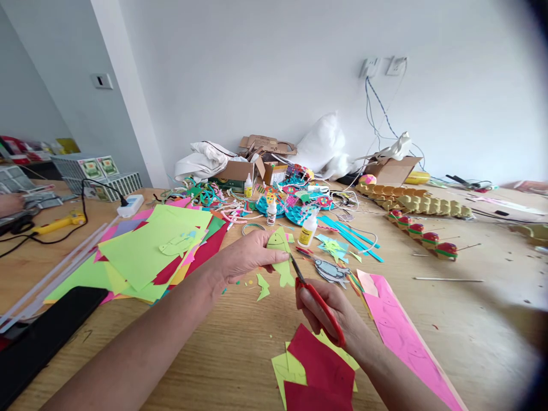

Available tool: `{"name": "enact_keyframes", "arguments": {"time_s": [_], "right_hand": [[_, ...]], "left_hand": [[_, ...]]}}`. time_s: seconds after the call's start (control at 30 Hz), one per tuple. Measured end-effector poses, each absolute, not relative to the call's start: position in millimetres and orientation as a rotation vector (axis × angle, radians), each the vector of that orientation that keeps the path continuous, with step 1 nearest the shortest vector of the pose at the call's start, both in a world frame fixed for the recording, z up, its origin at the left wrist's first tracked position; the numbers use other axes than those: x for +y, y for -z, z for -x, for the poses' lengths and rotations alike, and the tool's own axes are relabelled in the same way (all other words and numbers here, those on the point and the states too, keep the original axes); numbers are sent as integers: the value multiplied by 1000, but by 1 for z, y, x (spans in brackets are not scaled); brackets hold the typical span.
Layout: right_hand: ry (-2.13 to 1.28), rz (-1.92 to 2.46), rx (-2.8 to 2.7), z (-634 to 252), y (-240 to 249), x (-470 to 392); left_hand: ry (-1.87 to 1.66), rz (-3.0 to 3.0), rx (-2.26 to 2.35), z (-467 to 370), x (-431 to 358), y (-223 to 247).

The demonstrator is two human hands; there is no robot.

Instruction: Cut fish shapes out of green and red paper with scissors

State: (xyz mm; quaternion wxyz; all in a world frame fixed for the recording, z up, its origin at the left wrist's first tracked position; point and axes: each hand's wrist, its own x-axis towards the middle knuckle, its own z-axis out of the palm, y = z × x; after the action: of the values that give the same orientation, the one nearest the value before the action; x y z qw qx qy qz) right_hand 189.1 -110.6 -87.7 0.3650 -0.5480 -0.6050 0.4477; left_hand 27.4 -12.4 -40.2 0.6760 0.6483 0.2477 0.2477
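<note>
Between the thumb and fingers of my left hand (252, 252) is a yellow-green paper fish (280, 268) with an eye drawn on it. My right hand (325, 311) grips red-handled scissors (322, 311), their dark blades touching or very near the fish's right edge. A small green offcut (262, 286) lies on the table below my left hand. Past the scissors lie a grey-blue paper fish (330, 270) and a second pair of scissors (305, 251), partly covered. Dark red paper (323, 357) and yellow-green scraps (280, 365) sit under my right wrist.
Coloured paper sheets (145, 245) spread at left beside a black phone-like slab (51, 337). A glue bottle (307, 229) stands beyond my hands. Pink paper (406, 331), egg-carton strips (428, 204) and a white stick (448, 279) lie at right. A yellow glue gun (60, 222) lies far left.
</note>
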Motion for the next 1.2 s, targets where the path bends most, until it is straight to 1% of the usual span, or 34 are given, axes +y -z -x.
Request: {"name": "enact_keyframes", "arguments": {"time_s": [0.27, 1.2], "right_hand": [[-1148, 1391, -1517, -191, 95, -108], [-1155, 1400, -1548, -191, 94, -108]], "left_hand": [[-585, -1390, 577, -31, -15, 42], [-588, -1421, 586, -30, -18, 38]]}}
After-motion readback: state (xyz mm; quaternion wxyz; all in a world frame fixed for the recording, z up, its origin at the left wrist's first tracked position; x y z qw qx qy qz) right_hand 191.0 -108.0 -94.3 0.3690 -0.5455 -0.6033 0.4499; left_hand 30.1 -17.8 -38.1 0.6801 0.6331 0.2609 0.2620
